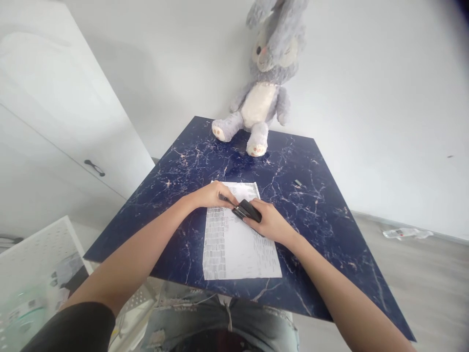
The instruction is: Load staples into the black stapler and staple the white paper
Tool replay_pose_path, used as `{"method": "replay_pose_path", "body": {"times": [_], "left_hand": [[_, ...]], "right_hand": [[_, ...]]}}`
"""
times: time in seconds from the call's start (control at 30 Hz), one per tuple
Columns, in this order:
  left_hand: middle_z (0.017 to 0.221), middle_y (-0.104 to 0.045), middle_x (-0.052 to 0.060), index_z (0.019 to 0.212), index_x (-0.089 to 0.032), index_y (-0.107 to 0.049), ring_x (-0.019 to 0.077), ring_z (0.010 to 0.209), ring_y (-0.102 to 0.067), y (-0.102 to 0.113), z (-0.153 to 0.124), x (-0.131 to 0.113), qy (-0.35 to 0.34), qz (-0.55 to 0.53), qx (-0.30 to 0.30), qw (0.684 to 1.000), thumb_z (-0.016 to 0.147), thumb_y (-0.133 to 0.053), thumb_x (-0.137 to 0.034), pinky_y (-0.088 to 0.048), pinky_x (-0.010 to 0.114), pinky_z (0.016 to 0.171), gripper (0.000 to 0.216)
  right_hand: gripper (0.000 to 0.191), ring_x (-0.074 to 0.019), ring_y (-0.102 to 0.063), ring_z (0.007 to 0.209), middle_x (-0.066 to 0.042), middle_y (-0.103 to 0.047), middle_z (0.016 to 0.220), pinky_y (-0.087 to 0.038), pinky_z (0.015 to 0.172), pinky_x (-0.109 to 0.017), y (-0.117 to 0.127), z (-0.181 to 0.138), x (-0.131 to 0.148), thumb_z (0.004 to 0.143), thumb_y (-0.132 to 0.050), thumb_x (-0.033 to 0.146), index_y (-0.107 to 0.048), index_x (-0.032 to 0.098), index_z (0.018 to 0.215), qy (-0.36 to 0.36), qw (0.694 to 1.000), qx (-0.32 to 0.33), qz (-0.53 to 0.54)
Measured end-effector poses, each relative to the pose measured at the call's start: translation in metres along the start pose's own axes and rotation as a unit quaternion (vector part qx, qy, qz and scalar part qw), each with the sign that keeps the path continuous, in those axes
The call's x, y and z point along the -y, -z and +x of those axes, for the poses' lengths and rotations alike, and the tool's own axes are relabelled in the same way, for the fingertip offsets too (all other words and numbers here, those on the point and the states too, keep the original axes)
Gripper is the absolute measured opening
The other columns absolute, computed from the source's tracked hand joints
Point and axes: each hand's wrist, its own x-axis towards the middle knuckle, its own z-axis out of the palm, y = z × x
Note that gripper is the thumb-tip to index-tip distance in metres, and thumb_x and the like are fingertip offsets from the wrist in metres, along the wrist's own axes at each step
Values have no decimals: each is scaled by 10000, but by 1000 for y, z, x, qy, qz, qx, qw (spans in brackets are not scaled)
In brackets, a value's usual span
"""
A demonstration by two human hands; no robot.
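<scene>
Over the upper part of a printed sheet of paper [242, 249], both hands are closed on a small black stapler [248, 210]. My right hand [269, 220] wraps the wide black end from the right, thumb on the near side. From the left, my left hand [216, 195] pinches the narrower end, where a dark arm and a bit of bright metal show between the fingers. The stapler seems to be spread apart, but the fingers hide its joint. A small dark strip [297, 183], too small to name surely, lies on the table right of the paper.
A grey plush rabbit [260, 102] sits at the back of the blue marbled table [311, 234], against the wall. White cabinet doors [73, 122] stand at left. A white perforated cart [40, 244] with items is at lower left. Clear plastic packaging [406, 233] lies on the floor at right.
</scene>
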Motion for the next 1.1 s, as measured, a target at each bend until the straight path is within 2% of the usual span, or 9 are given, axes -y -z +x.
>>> {"method": "replay_pose_path", "body": {"times": [0.13,0.23,0.47,0.6,0.73,0.8,0.93,1.0,1.1], "left_hand": [[1210,-762,16,1129,-342,-796,192,1141,-710,15,-12,-5,37,-18,56,998,908,-720,-217,-523,323,1029,265],[1197,-766,21,1127,-335,-795,195,1103,-722,18,-15,-10,60,-52,75,994,914,-707,-218,-550,323,968,259],[897,-754,1,961,-219,-702,178,866,-702,-22,4,-31,45,-58,-33,997,745,-875,-265,-518,316,854,280],[867,-713,-25,874,-211,-637,166,840,-660,-27,11,-34,39,2,-60,997,731,-881,-280,-476,319,845,292],[938,-723,9,909,-208,-660,187,899,-663,-21,13,-28,55,91,-143,984,885,-744,-389,-485,344,877,201],[1149,-716,65,1065,-218,-687,240,1089,-649,-24,13,-23,79,169,-173,967,977,-619,-427,-464,420,1001,237],[1638,-359,101,1456,-318,-550,424,1509,-277,-42,14,-15,136,322,-92,932,957,-626,-526,-206,663,1192,546],[1696,-243,67,1518,-355,-485,437,1551,-157,-51,14,-12,139,343,-43,928,1005,-543,-512,-123,701,1204,540],[1704,-218,66,1556,-330,-441,430,1562,-120,-57,15,-10,142,349,-19,926,1058,-416,-482,-99,697,1216,522]], "right_hand": [[192,-137,-515,682,20,-548,777,-366,665,-282,6,1,-4,891,-665,252,-521,200,776,9,999,-4,31],[196,-136,-515,692,23,-544,779,-363,664,-277,15,2,-7,889,-680,269,-544,193,769,35,997,8,69],[193,-139,-497,707,23,-522,775,-366,668,-274,16,0,6,902,-696,308,-578,187,810,99,987,6,124],[215,-133,-472,686,26,-510,755,-347,651,-274,18,-1,10,913,-686,341,-575,187,811,105,988,-11,116],[311,-125,-448,658,33,-498,733,-312,615,-272,39,2,3,922,-663,446,-545,190,793,36,995,-14,91],[331,-122,-436,637,33,-510,718,-293,602,-275,53,0,4,917,-657,474,-542,190,793,-22,997,-35,58],[328,-129,-457,628,16,-540,690,-288,607,-287,71,-27,25,870,-713,427,-527,192,736,-106,989,-79,-61],[314,-133,-473,623,3,-560,702,-295,603,-289,68,-56,47,896,-690,413,-520,196,744,-146,981,-88,-89],[294,-138,-488,613,-17,-579,730,-303,584,-288,45,-106,85,913,-671,376,-503,201,746,-206,970,-74,-104]]}}
